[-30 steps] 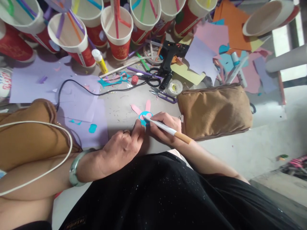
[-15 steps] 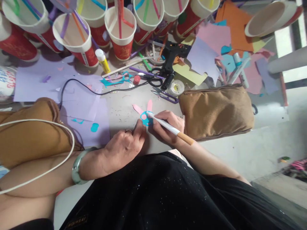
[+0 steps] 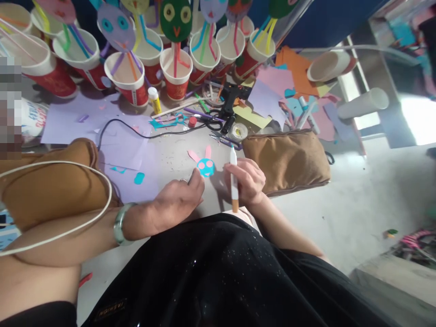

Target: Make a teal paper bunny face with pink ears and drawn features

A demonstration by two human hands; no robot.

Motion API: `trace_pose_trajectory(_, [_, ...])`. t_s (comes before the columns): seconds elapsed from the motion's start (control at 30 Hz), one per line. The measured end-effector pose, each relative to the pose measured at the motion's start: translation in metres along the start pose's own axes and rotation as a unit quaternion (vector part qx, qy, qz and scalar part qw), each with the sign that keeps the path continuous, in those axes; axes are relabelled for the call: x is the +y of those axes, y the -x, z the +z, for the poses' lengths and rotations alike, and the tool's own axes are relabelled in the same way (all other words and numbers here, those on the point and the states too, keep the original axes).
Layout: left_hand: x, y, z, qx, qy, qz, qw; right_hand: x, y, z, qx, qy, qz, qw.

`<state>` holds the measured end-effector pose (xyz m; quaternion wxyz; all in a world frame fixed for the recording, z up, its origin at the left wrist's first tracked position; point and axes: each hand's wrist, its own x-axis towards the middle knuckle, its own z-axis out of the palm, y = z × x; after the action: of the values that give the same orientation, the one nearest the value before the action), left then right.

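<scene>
The round blue paper rabbit face (image 3: 205,169) with pink paper ears lies flat; the slim white-and-orange marker pen (image 3: 234,187) is held near it, apart.

The grey table (image 3: 170,156) bears red cups (image 3: 175,86), purple sheets (image 3: 66,125), a blue-and-pink paper rabbit (image 3: 206,168) and a brown pouch (image 3: 288,161).

The single view looks from the wearer's head — forward and steeply down past the black shirt (image 3: 218,272) — at the left hand (image 3: 180,200), right hand (image 3: 250,179) and tabletop (image 3: 170,156), fairly near.
</scene>
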<state>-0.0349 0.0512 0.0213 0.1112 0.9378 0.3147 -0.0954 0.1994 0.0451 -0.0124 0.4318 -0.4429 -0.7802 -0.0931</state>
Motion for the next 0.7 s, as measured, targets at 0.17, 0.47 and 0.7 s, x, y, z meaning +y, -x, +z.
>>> trace_pose_trajectory(0.17, [0.004,-0.005,-0.013,-0.023,-0.020,0.005,1.000,0.018,0.002,-0.024,-0.061,0.053,0.021,0.997])
trace_pose_trajectory(0.47, [0.005,-0.006,-0.021,-0.035,-0.065,0.020,0.997,0.035,-0.008,-0.073,0.011,0.153,0.098,0.983])
trace_pose_trajectory(0.7, [0.005,-0.006,-0.011,-0.002,-0.080,0.019,0.997,0.065,-0.016,-0.096,0.097,0.158,0.153,0.971])
